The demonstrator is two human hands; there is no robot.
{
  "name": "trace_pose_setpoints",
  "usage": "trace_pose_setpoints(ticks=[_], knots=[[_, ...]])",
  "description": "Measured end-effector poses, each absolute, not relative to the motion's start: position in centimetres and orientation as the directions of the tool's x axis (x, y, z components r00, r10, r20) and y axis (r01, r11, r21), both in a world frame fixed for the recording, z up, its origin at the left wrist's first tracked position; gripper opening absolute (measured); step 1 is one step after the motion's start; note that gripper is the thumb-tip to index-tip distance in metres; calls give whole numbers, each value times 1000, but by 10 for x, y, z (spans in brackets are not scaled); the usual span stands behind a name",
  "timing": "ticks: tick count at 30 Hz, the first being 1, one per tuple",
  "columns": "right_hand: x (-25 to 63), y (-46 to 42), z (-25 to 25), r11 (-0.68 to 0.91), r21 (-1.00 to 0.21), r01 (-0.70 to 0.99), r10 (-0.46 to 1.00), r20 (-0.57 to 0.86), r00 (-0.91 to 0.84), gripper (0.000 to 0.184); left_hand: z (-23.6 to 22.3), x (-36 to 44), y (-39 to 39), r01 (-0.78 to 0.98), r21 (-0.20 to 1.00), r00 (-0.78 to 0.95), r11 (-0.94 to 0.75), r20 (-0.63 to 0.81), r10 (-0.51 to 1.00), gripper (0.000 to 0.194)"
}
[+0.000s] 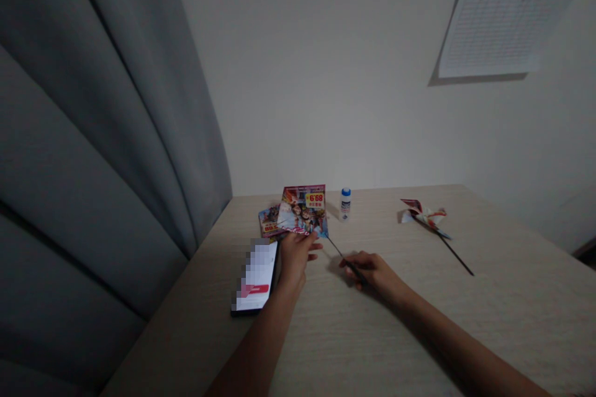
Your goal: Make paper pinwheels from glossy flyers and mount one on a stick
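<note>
My left hand (pixel 295 257) grips the lower edge of a glossy printed paper flyer (pixel 302 208), which stands tilted up from the tabletop. My right hand (pixel 367 270) holds a thin black stick (pixel 338 252), and the stick's far end reaches the flyer's lower right corner. A second printed flyer (pixel 269 221) lies partly under the first. To the left of my left hand lies a black smartphone (pixel 255 278) with a lit, pixelated screen. Further right, a paper pinwheel (pixel 424 216) on a black stick (pixel 456 255) lies on the table.
A small white bottle with a blue cap (pixel 345 204) stands behind the flyers. The light wood-grain table (pixel 326 338) meets a wall at the back, with a printed sheet (pixel 498 31) taped up high. Grey curtains (pixel 93 136) hang along the left edge.
</note>
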State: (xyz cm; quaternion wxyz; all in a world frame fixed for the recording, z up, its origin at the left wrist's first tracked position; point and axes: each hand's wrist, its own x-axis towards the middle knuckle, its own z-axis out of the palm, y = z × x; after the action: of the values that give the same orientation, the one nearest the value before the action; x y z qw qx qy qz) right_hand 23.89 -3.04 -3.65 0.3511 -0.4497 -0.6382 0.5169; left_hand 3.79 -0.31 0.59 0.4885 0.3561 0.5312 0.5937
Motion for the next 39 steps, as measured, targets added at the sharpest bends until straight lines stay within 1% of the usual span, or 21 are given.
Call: trace_pose_setpoints(ticks=[6, 12, 19, 25, 28, 35, 39], knots=[[239, -28, -44, 68, -976, 207, 941, -7, -339, 37, 5, 37, -2, -192, 981, -261, 40, -90, 961, 39], [239, -31, -33, 51, -981, 186, 931, -20, -365, 35, 7, 37, -3, -184, 982, -252, 34, -81, 964, 43], [236, -32, -34, 8, -992, 128, 936, -37, -349, 40, 6, 35, -3, -171, 985, -255, 39, -83, 963, 44], [237, -31, -34, 33, -991, 127, 934, -14, -356, 44, 6, 36, -3, -160, 987, -249, 27, -67, 966, 40], [237, -31, -34, 36, -991, 131, 932, -14, -363, 43, 7, 38, -5, -154, 988, -241, 27, -64, 968, 39], [238, -32, -30, 100, -981, 167, 927, 31, -374, 40, 10, 39, -7, -149, 988, -222, 35, -68, 973, 39], [238, -33, -28, 87, -984, 153, 930, 26, -366, 40, 9, 38, -7, -154, 988, -213, 32, -64, 975, 40]])
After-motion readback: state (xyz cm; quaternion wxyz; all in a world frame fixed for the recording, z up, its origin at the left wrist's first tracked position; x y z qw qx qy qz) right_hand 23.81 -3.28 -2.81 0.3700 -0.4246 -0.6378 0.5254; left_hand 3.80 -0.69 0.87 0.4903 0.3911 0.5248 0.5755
